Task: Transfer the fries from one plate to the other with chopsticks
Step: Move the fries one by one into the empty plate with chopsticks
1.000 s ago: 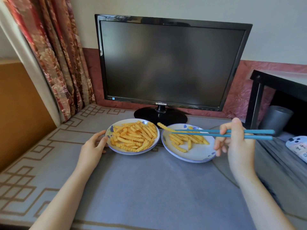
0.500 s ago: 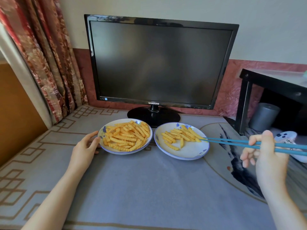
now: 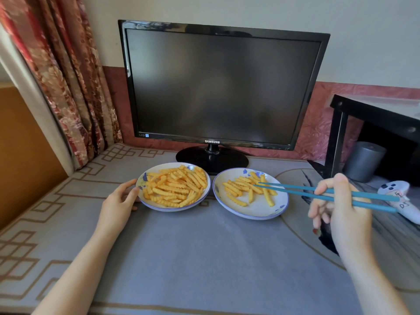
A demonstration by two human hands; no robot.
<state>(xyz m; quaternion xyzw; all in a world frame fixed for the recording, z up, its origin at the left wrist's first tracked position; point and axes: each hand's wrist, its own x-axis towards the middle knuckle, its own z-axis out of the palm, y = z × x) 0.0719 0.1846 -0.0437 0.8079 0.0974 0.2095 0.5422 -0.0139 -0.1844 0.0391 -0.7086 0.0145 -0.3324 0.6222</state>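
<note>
Two white plates with blue rims sit side by side on the grey table mat. The left plate (image 3: 159, 206) holds a big heap of crinkle fries (image 3: 175, 187). On the right plate (image 3: 261, 215) lie fewer fries (image 3: 245, 188). My right hand (image 3: 341, 208) grips a pair of blue chopsticks (image 3: 295, 192). Their tips are slightly apart over the right plate's fries and hold nothing. My left hand (image 3: 118, 201) rests against the left plate's near-left rim with relaxed fingers.
A black monitor (image 3: 218, 87) stands right behind the plates, its base (image 3: 211, 159) almost touching them. A floral curtain (image 3: 68, 87) hangs at the left. At the right are a black side table (image 3: 375, 114), a grey cylinder (image 3: 363, 160) and a white controller (image 3: 402, 201).
A second ago the chopsticks carried a fry between the plates. That fry now lies on the right plate. The chopsticks drew back to the right, then returned over that plate empty.
</note>
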